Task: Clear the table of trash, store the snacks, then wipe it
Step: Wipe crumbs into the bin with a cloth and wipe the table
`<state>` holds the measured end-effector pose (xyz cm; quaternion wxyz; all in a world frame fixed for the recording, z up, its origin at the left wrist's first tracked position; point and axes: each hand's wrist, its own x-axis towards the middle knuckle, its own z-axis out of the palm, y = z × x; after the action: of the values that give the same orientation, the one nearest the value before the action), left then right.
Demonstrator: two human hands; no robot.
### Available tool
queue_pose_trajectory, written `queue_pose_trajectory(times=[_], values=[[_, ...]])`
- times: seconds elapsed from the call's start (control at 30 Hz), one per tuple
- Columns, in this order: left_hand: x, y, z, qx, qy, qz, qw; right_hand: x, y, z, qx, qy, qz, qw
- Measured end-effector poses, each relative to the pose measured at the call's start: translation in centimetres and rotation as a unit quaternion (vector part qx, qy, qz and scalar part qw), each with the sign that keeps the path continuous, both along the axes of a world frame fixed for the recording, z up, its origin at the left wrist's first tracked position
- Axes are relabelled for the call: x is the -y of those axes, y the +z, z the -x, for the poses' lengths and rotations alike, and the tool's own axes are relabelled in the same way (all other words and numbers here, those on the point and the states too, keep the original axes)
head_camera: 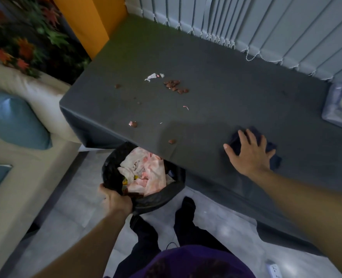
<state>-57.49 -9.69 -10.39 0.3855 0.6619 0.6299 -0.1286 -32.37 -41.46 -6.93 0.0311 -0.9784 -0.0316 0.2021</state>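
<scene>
Rag under palm: right hand (250, 153) spread flat, fingers straight and fanned, pressing a dark navy crumpled cloth (275, 161) onto the dark grey cloth-covered table (216, 57), with cloth edges poking out past the fingertips and on the little-finger side. Left hand (116, 199) lower down, off the table's near edge, fingers curled tight over the rim of a round bin lined with a black plastic bag (110, 171). Inside, just beyond those knuckles, a crumpled white-and-pink plastic carrier bag (150, 173) with a few dark printed marks, too small to read. On the tabletop, well ahead of the left hand and far to the left of the right: a cluster of small brown snack pieces (175, 86), a torn white wrapper scrap (153, 76) just beside it, and single brown bits (172, 141) nearer the edge above the bin. Far beyond the right hand's little finger, at the table's end, a clear plastic storage box (340, 109), contents blurred.
</scene>
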Motion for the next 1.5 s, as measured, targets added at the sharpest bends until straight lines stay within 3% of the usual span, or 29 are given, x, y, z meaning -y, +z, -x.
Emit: queue_pose_trajectory(times=[0.13,0.27,0.43,0.6,0.77,0.97,1.07,1.17,1.3,1.4,1.5], values=[[1.2,2.2,-1.7,0.006,0.003,0.012,1.0,1.6,-0.7,0.2,-0.003,0.014,0.029,0.999],[1.3,2.1,-2.3,0.008,0.014,0.003,1.0,1.6,-1.4,-0.1,0.058,0.025,0.016,0.998],[0.9,2.1,-2.8,0.014,0.006,0.008,1.0,0.2,-2.7,-0.9,0.137,0.009,-0.107,0.985],[-0.7,1.8,-3.4,0.032,0.003,0.034,0.999,-4.7,-2.4,-2.7,0.178,0.034,-0.27,0.946],[-1.8,1.9,-3.6,0.008,-0.032,0.02,0.999,-8.6,-2.5,-1.6,0.105,0.055,-0.127,0.985],[-3.0,1.6,-3.8,-0.011,-0.094,0.017,0.995,-9.4,-4.2,-1.2,0.15,0.222,-0.292,0.918],[-3.4,1.6,-3.8,-0.017,-0.12,0.003,0.993,-11.2,-4.1,-5.1,0.195,0.068,-0.287,0.935],[-3.5,2.1,-3.7,-0.024,-0.142,-0.017,0.989,-13.2,-3.4,-7.8,0.148,-0.018,-0.242,0.959],[-3.7,1.9,-4.0,-0.035,-0.159,-0.022,0.986,-15.6,-3.2,-4.6,0.114,0.121,-0.268,0.949],[-3.8,1.9,-4.2,-0.035,-0.169,-0.031,0.984,-16.0,-3.4,-1.4,0.082,0.223,-0.306,0.922],[-4.1,2.0,-4.2,-0.025,-0.173,-0.028,0.984,-15.9,-3.8,-2.5,0.148,0.196,-0.327,0.913]])
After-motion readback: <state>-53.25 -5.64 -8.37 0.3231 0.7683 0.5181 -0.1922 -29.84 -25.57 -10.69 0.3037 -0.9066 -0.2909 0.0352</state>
